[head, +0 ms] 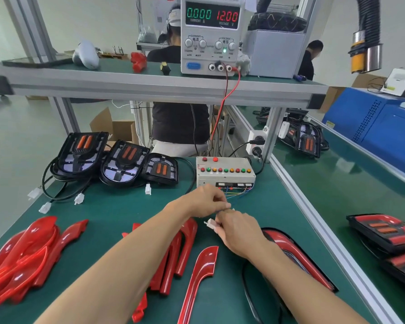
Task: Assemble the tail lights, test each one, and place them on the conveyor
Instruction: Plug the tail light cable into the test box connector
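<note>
My left hand [207,199] pinches a white plug on the coloured wires [237,195] that come from the test box [225,170]. My right hand [237,231] grips a white connector [210,223] just below it; the two connectors sit close together but apart. An assembled tail light [297,258] with a red lens and black cable lies under my right forearm. Three black tail light housings [124,161] with orange strips stand at the back left. Loose red lenses [26,253] lie at the front left and one red lens [201,274] in the middle.
A power supply [212,33] on the upper shelf reads 0.000 A and 12.00 V. The green conveyor [351,183] runs along the right with finished tail lights [384,232] on it. A person sits behind the bench. White plugs [45,206] trail from the housings.
</note>
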`<state>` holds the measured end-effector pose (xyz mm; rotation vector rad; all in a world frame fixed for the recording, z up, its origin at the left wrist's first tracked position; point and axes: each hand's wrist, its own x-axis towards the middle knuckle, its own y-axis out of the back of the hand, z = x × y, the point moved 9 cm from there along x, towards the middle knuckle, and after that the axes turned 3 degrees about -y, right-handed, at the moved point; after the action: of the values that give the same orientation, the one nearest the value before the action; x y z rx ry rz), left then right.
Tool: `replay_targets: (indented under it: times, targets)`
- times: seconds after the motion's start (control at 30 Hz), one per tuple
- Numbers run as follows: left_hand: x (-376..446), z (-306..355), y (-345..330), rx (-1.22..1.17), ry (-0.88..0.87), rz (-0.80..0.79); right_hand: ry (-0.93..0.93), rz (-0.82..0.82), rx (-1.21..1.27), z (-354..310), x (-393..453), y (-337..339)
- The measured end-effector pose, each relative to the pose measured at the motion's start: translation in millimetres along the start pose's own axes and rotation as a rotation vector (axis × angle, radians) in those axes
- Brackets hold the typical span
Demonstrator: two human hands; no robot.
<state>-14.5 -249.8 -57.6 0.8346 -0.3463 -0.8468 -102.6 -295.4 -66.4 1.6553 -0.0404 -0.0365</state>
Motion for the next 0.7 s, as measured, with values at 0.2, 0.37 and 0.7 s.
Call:
replay_targets:
  times: [0.2, 0.37, 0.7]
  targets:
    - [-2, -14, 18, -0.135, 0.020, 0.203, -0.038, -0.008, 0.286, 23, -3, 19]
    - [-13, -21, 28, -0.302, -0.004, 0.234, -0.144, 0.028, 0.543, 47, -1, 16]
    - [-15, -19, 29, -0.364, -0.004, 0.192, -0.179, 0.043, 0.482, 45, 0, 17]
